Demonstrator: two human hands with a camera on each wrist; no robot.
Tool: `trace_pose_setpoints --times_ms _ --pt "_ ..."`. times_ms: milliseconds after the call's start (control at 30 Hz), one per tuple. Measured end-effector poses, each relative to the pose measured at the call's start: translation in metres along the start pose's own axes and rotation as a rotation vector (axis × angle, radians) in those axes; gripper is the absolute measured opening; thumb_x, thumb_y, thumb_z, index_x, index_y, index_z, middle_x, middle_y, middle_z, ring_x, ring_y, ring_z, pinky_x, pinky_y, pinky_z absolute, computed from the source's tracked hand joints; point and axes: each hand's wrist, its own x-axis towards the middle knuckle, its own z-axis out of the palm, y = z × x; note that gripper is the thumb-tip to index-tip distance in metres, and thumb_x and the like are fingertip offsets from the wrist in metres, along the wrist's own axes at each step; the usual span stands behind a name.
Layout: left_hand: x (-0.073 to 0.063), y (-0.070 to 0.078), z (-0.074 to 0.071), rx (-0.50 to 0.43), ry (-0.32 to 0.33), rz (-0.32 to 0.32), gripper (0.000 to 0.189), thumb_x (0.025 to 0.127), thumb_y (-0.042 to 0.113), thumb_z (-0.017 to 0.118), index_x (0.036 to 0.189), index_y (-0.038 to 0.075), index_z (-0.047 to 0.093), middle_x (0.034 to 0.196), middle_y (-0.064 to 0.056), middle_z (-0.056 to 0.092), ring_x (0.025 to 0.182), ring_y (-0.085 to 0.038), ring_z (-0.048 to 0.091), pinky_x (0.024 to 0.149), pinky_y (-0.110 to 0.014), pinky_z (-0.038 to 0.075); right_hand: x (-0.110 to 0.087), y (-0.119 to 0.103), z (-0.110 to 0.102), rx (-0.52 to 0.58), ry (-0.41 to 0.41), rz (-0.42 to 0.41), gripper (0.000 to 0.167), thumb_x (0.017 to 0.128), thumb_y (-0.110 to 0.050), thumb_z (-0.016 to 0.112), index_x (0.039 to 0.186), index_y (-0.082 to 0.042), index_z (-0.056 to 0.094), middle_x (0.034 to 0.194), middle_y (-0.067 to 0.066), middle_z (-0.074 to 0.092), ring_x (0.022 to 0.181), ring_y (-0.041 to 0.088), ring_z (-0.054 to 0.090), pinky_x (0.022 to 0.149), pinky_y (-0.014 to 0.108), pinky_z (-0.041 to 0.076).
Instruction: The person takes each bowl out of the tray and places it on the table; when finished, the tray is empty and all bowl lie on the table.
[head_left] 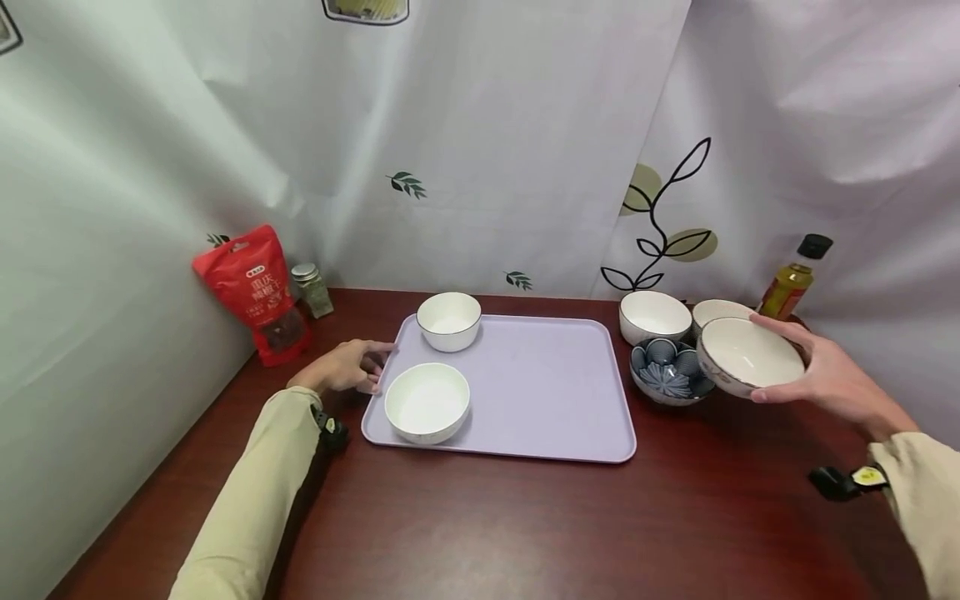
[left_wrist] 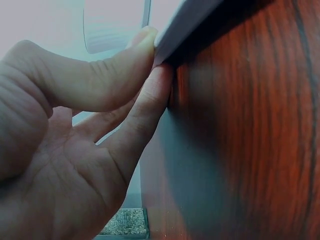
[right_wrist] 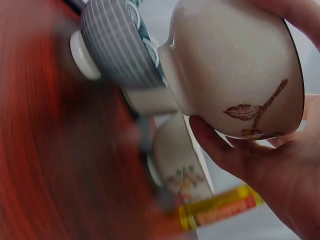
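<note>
In the head view my right hand (head_left: 832, 379) grips a white bowl (head_left: 750, 357) by its sides, tilted and raised above the table. The right wrist view shows a brown leaf pattern on this bowl (right_wrist: 240, 70). My left hand (head_left: 348, 367) is at the left edge of a lilac tray (head_left: 547, 392). Seen from the left wrist, the thumb (left_wrist: 110, 80) and a finger pinch the tray's rim (left_wrist: 175, 35). Two white bowls stand on the tray's left side, one at the back (head_left: 449, 321) and one in front (head_left: 427, 403).
Right of the tray sit a blue patterned bowl (head_left: 670, 375) and two white bowls, one left (head_left: 654, 317) and one right (head_left: 720, 312). An oil bottle (head_left: 789, 283) stands behind them. At the back left are a red pouch (head_left: 258, 292) and a spice jar (head_left: 312, 292). A curtain (head_left: 480, 150) closes off the back.
</note>
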Motion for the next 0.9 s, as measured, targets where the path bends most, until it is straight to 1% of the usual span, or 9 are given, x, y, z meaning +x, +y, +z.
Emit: trace_pose_setpoints --times_ms 67,267,300,367,533,600,700,800,900 --pt "-0.001 0.001 0.000 0.000 -0.003 -0.002 0.081 0.077 0.000 0.077 0.150 0.001 0.042 0.115 -0.023 0.068 0.104 -0.030 0.065 0.083 -0.036 0.058 -0.004 0.007 -0.003 0.001 0.005 0.018 0.100 0.073 -0.011 0.085 0.158 -0.026 0.034 0.132 -0.028 0.033 0.101 -0.013 0.040 0.078 0.008 0.030" --pt "0.000 0.001 0.001 0.013 0.003 0.001 0.081 0.077 0.001 0.079 0.150 0.001 0.043 0.115 -0.022 0.069 0.105 -0.029 0.065 0.084 -0.036 0.057 -0.015 0.028 -0.008 -0.008 0.002 0.089 0.098 0.079 -0.016 0.083 0.158 -0.035 0.029 0.135 -0.035 0.027 0.102 -0.018 0.035 0.078 0.006 0.028" --pt "0.001 0.002 0.001 0.012 0.004 -0.003 0.081 0.078 0.001 0.079 0.150 0.001 0.043 0.116 -0.023 0.069 0.105 -0.029 0.065 0.085 -0.036 0.058 -0.017 0.030 -0.009 -0.013 0.000 0.093 0.098 0.079 -0.017 0.083 0.158 -0.035 0.028 0.141 -0.031 0.028 0.101 -0.018 0.035 0.078 0.006 0.028" --pt "0.001 0.002 0.001 0.014 0.005 -0.013 0.081 0.078 0.001 0.079 0.150 0.002 0.043 0.117 -0.023 0.068 0.106 -0.029 0.065 0.085 -0.037 0.058 -0.019 0.036 -0.009 -0.029 -0.001 0.102 0.098 0.080 -0.019 0.083 0.158 -0.035 0.028 0.141 -0.031 0.028 0.102 -0.019 0.033 0.078 0.006 0.027" --pt "0.003 0.003 0.000 0.026 0.003 -0.020 0.082 0.078 0.001 0.078 0.151 0.003 0.043 0.119 -0.023 0.068 0.107 -0.030 0.065 0.088 -0.039 0.058 -0.020 0.047 -0.007 -0.056 -0.022 0.127 0.098 0.080 -0.022 0.083 0.159 -0.033 0.027 0.140 -0.013 0.039 0.098 -0.018 0.034 0.076 0.009 0.028" --pt "0.003 0.004 0.000 0.032 0.002 -0.023 0.082 0.078 0.002 0.079 0.151 0.004 0.043 0.119 -0.023 0.068 0.108 -0.030 0.065 0.089 -0.040 0.058 -0.018 0.051 -0.004 -0.065 -0.038 0.126 0.097 0.080 -0.022 0.083 0.160 -0.026 0.028 0.139 0.003 0.041 0.096 -0.018 0.035 0.075 0.009 0.029" --pt "0.002 0.003 0.000 0.040 0.001 -0.031 0.081 0.078 0.002 0.079 0.151 0.003 0.042 0.120 -0.023 0.068 0.108 -0.030 0.065 0.089 -0.040 0.058 -0.015 0.054 0.001 -0.083 -0.066 0.123 0.098 0.079 -0.023 0.084 0.160 -0.016 0.029 0.142 0.020 0.040 0.095 -0.021 0.033 0.075 0.008 0.029" --pt "0.002 0.002 -0.001 0.041 0.001 -0.035 0.081 0.078 0.002 0.078 0.151 0.004 0.043 0.119 -0.022 0.068 0.108 -0.029 0.065 0.088 -0.039 0.058 -0.014 0.054 0.003 -0.103 -0.087 0.130 0.099 0.079 -0.025 0.084 0.159 -0.010 0.028 0.148 0.028 0.037 0.097 -0.024 0.027 0.075 0.006 0.027" --pt "0.003 0.001 -0.001 0.045 -0.002 -0.020 0.082 0.078 0.002 0.079 0.151 0.002 0.043 0.118 -0.022 0.068 0.106 -0.029 0.065 0.087 -0.039 0.058 -0.013 0.054 0.004 -0.105 -0.095 0.138 0.100 0.079 -0.027 0.083 0.159 -0.010 0.027 0.150 0.032 0.034 0.099 -0.024 0.023 0.075 0.004 0.025"
